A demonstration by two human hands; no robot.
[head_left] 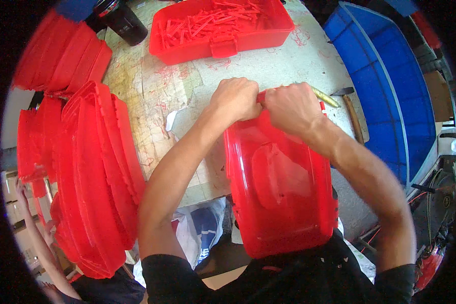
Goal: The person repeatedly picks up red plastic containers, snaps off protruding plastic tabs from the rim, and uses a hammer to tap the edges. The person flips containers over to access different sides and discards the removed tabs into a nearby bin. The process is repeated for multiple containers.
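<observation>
A large red plastic shell (281, 187) leans from my lap up onto the worn tabletop (152, 86), its smooth moulded side facing me. Both hands clamp its far top edge. My left hand (235, 99) is a closed fist on the rim, and my right hand (291, 107) grips the rim right beside it, the knuckles nearly touching. A bit of red rim shows between the two fists. Whether the right hand also holds a tool is hidden.
A red tray (220, 28) of thin red plastic strips sits at the table's far side. Stacked red shells (93, 172) stand at my left. A hammer (352, 111) and a yellowish tool (325, 96) lie right of my hands. A blue crate (390, 86) stands at right, a dark bottle (121, 20) far left. Another person's arm (40, 243) shows lower left.
</observation>
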